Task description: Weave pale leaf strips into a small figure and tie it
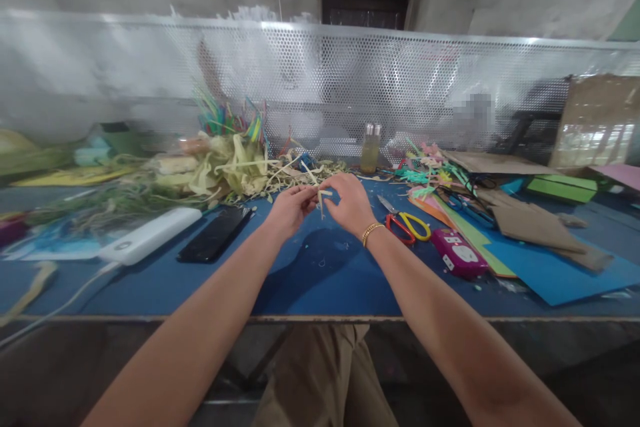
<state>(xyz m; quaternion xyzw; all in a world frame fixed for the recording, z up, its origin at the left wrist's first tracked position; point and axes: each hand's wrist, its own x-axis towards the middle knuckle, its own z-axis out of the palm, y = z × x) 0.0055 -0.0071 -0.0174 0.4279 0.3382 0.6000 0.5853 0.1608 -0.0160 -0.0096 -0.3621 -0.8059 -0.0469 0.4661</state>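
Note:
Above the middle of the blue table, my left hand (294, 208) and my right hand (349, 201) meet at the fingertips. Between them is a small knot of pale yellow-green plant strips (323, 195), looking like strips of corn husk, with loose ends sticking up and down. My left fingers are pinched on the strips. The thumb and forefinger of my right hand, which has a gold bracelet at its wrist, close on the other side of them. Just to the right lie scissors (407, 225) with red and yellow handles. Behind my hands rests a heap of pale husks (240, 163).
On the left are a black phone (215, 235) and a white power bank (150, 235) with a cable. A purple case (459, 253), blue paper (555, 275) and brown cardboard (540, 221) lie right. A bottle (370, 150) stands before the perforated metal screen (345, 80).

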